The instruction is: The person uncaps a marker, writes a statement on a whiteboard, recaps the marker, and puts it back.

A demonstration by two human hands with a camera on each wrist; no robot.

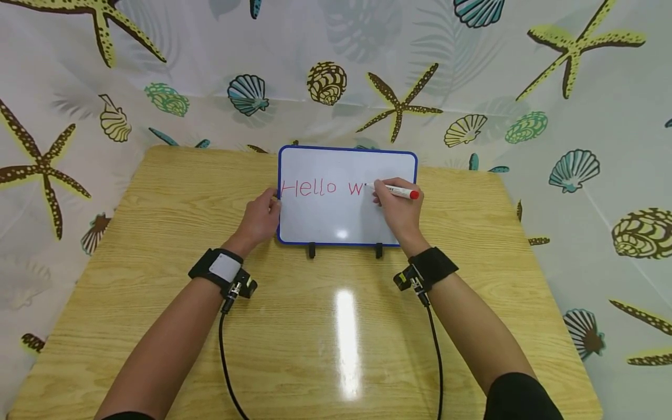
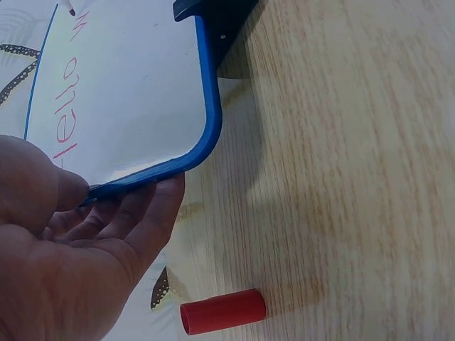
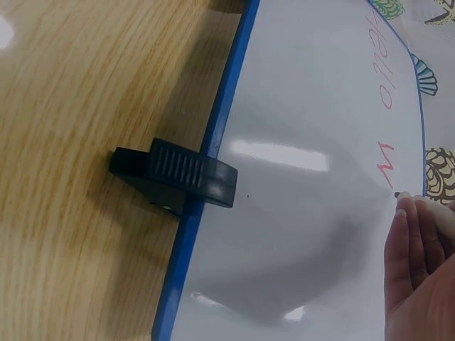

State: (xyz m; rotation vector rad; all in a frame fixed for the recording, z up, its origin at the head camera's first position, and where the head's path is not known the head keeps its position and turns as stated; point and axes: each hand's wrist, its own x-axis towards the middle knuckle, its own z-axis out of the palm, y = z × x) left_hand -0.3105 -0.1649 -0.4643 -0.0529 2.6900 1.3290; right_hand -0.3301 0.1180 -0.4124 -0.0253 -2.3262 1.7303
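A small whiteboard [image 1: 331, 221] with a blue frame stands propped on the table, with "Hello w" in red on its upper half. My left hand [image 1: 261, 217] grips its left edge; in the left wrist view the thumb [image 2: 71, 190] lies at the front side and the fingers go behind the frame. My right hand [image 1: 401, 213] pinches a white marker [image 1: 397, 191] with a red end, its tip at the "w". In the right wrist view the right hand [image 3: 423, 263] hides most of the marker. A red marker cap [image 2: 224, 311] lies near the left hand.
Two black stand clips [image 1: 312, 251] hold the board's lower edge. The wooden table [image 1: 294, 326] reaches back to a white cloth [image 1: 294, 46] printed with shells and starfish. Each wrist wears a strapped camera with a black cable [image 1: 436, 350] trailing over the table.
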